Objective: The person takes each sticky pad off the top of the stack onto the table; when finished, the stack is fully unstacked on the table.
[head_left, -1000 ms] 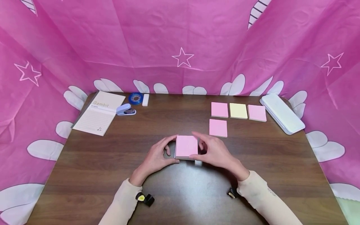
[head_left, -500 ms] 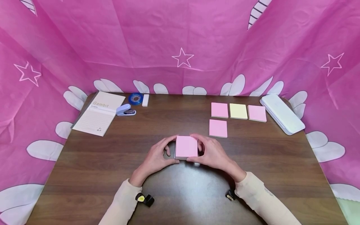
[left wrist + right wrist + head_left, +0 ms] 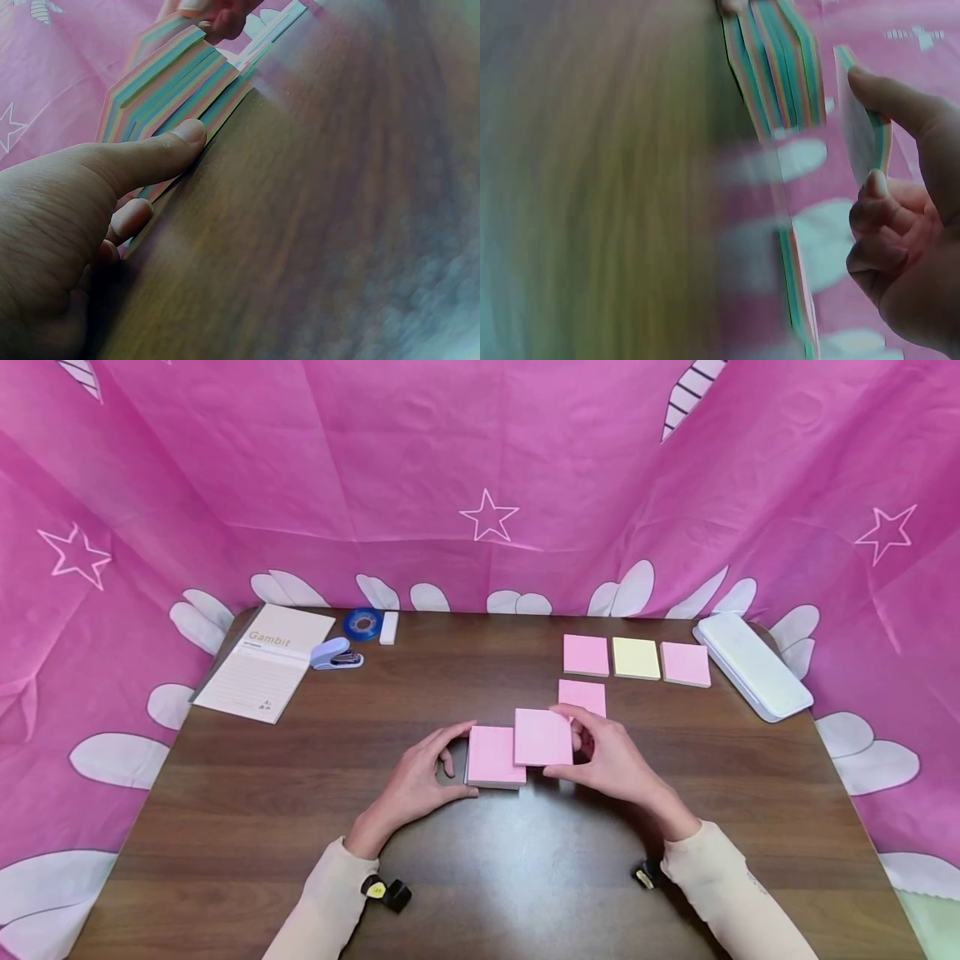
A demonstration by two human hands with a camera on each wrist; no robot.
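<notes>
A stack of sticky note pads [image 3: 495, 757] with a pink top sits on the table before me, its sides striped in several colours in the left wrist view. My left hand [image 3: 423, 772] grips it from the left, thumb at the near edge and fingertip at the far edge. My right hand [image 3: 611, 752] pinches one pink sticky note pad [image 3: 543, 737] between thumb and fingers, raised and overlapping the stack's right corner in the head view. In the right wrist view this held pad [image 3: 861, 124] shows a pale underside, apart from the stack [image 3: 776, 67].
Behind my right hand lies a pink pad [image 3: 581, 696], partly covered. Beyond it are a pink pad [image 3: 586, 655], a yellow pad [image 3: 636, 658], another pink pad [image 3: 686, 663] and a white case [image 3: 753, 665]. Far left: notebook [image 3: 262, 662], stapler [image 3: 337, 654], blue tape [image 3: 362, 623], white eraser [image 3: 388, 627].
My right hand first closed in on the stack's top pad, then lifted it off to the right. The left hand stays on the stack.
</notes>
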